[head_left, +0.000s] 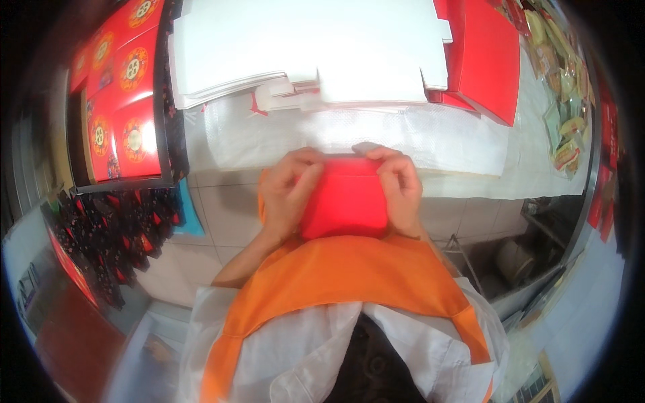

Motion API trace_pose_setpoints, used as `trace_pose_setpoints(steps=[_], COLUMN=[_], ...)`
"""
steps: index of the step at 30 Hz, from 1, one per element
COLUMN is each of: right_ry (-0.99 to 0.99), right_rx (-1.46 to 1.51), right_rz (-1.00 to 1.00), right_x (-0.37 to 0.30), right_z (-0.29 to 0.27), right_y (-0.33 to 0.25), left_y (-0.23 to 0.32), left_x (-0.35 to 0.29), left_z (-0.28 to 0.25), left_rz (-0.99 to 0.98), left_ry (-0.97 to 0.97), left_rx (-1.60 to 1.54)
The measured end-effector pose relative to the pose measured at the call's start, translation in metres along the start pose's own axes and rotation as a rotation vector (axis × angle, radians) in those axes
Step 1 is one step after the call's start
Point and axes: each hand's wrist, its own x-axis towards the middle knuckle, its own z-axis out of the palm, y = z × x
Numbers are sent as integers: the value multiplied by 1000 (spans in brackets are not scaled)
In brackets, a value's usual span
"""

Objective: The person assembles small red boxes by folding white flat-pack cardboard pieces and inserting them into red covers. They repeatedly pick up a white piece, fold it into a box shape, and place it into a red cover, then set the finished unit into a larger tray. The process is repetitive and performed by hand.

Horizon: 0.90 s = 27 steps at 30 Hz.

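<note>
A red cardboard box [347,200] stands up against the front of my orange apron, just short of the table edge. My left hand [289,191] is closed on its upper left corner, thumb and fingers pinching the rim. At the opposite corner my right hand [401,188] grips the same box, its fingers bent over the far edge. The box's underside and part of its near side are hidden by the apron. Beyond my hands lies a stack of flat white card blanks [302,47] on a white woven plastic sheet [376,138].
Red cardboard pieces [487,67] lie right of the blanks. Small wrapped packets [568,87] heap at the far right. On the left, a carton [127,183] holds several red boxes with round printed emblems [134,138]. Dark patterned bags [114,232] hang below it, above the tiled floor [181,269].
</note>
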Motion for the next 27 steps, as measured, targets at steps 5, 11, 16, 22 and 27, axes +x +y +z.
trace_pose_setpoints(steps=[5, 11, 16, 22, 27], right_ry=[65, 77, -149, -332, -256], right_rx=[23, 380, 569, 268, -135], right_rz=[-29, -30, -55, -160, -433], right_x=[7, 56, 99, 137, 177], right_z=[-6, 11, 45, 96, 76], right_y=[-3, -34, -59, -86, -92], left_y=[33, -92, -32, 60, 149], left_x=[5, -7, 22, 44, 66], left_z=[11, -27, -5, -72, -222], left_rz=[-469, -255, -195, 144, 137], left_ry=[151, -868, -619, -307, 324], left_rx=[-767, -548, -319, -58, 357])
